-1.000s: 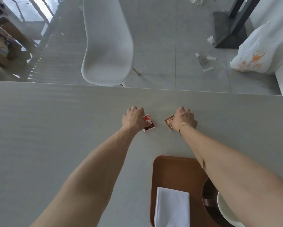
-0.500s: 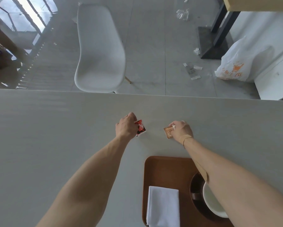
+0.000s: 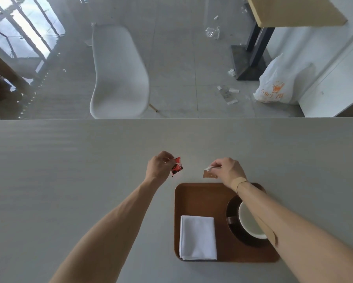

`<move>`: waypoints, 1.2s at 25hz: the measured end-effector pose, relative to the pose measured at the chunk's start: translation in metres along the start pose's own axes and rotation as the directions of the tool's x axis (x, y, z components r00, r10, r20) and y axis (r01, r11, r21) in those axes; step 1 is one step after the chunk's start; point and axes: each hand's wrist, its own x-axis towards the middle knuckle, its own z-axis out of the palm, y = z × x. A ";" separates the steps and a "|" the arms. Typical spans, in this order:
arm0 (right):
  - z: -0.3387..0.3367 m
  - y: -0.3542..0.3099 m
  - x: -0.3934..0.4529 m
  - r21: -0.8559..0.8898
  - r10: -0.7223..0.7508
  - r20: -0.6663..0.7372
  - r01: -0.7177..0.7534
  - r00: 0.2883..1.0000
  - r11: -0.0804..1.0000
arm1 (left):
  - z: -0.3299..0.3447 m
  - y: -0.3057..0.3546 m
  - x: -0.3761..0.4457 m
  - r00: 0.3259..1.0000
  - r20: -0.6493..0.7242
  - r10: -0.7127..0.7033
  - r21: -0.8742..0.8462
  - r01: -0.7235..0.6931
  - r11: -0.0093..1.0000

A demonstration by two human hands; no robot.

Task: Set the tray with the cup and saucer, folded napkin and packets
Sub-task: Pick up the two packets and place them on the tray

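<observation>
A brown tray lies on the grey table in front of me. On its left part rests a folded white napkin. On its right part a white cup stands on a dark saucer, partly hidden by my right forearm. My left hand pinches a red packet above the table, just beyond the tray's far-left corner. My right hand pinches a brown packet over the tray's far edge.
The grey table stretches wide to the left and right of the tray. Past its far edge a white chair stands on the floor. A white plastic bag and scraps of litter lie on the floor at the right.
Both hands have lifted their packets off the table and drawn them back toward the tray. The camera has tilted, so more of the tray, cup and napkin shows.
</observation>
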 end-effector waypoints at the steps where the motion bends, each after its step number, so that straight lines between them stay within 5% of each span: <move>1: 0.000 0.003 -0.007 -0.003 -0.008 0.010 0.008 1.000 1.000 | 0.001 -0.002 -0.007 1.000 0.014 0.011 -0.021 -0.011 1.000; 9: 0.014 0.014 -0.044 -0.105 -0.070 0.080 0.078 0.994 0.991 | 0.013 -0.025 -0.046 0.986 0.164 0.032 0.016 -0.035 0.999; 19: 0.041 0.020 -0.032 -0.208 -0.053 0.248 0.107 0.967 0.972 | 0.038 -0.029 -0.051 0.976 0.216 0.032 0.364 -0.111 0.925; 30: 0.068 0.029 -0.031 -0.374 -0.189 0.034 0.188 0.981 0.908 | 0.048 -0.045 -0.045 0.932 0.206 0.297 0.617 -0.360 0.700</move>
